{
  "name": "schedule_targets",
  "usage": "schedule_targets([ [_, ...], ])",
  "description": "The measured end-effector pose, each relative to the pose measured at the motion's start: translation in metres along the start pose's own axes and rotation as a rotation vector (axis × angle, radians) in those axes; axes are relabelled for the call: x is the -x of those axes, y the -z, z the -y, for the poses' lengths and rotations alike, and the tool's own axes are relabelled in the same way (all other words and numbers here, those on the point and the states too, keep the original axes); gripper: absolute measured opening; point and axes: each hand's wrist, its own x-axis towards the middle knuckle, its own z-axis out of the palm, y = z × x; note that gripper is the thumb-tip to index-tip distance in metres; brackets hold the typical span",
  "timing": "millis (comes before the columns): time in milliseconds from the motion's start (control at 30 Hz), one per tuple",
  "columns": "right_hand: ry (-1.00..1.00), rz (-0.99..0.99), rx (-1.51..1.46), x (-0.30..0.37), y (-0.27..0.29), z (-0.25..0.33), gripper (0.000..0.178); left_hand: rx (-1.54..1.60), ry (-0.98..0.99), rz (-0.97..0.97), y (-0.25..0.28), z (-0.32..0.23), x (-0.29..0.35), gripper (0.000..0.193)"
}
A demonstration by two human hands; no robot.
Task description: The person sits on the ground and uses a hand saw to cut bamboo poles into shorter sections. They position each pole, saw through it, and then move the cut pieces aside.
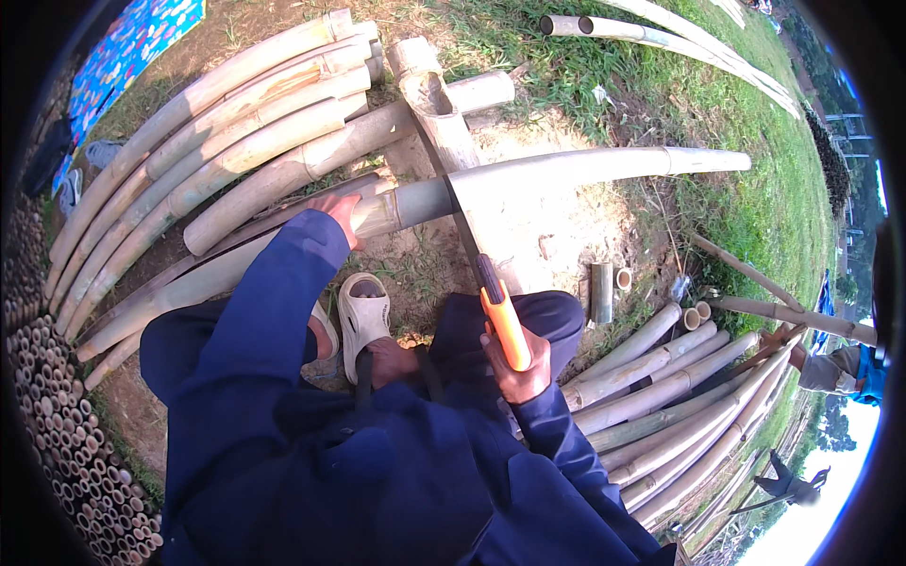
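Note:
A long pale bamboo pole (pixel 604 168) lies across in front of me, from the lower left to the far right. My left hand (pixel 342 215) grips it near a joint, left of the saw. My right hand (pixel 521 368) is closed round the orange handle of a hand saw (pixel 507 325). The saw's dark blade (pixel 461 209) stands across the pole and touches it. Beyond the pole, a short bamboo piece with a hollowed notch (pixel 434 97) rests over another pole (pixel 311 156). Whether the blade has entered the bamboo cannot be made out.
Bamboo poles (pixel 217 104) lie side by side at left, and another pile (pixel 661 377) at right. Short cut tubes (pixel 601 292) stand near my right knee. Stacked bamboo ends (pixel 71 443) fill the lower left. Another person (pixel 835 368) is at the right edge.

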Motion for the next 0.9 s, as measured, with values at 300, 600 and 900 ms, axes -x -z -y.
schedule_targets([
  [300, 0.077, 0.121, 0.048, -0.007, 0.046, -0.024, 0.014, 0.027, 0.026, 0.025, -0.005, -0.018, -0.003, 0.092],
  [600, 0.106, 0.103, -0.014, 0.019, 0.007, -0.036, 0.015, 0.016, 0.062, 0.012, -0.027, 0.015, 0.03, 0.095],
  [900, 0.038, 0.058, -0.168, -0.022, -0.023, -0.037, 0.015, 0.035, 0.048, -0.074, 0.01, 0.026, 0.002, 0.084],
])
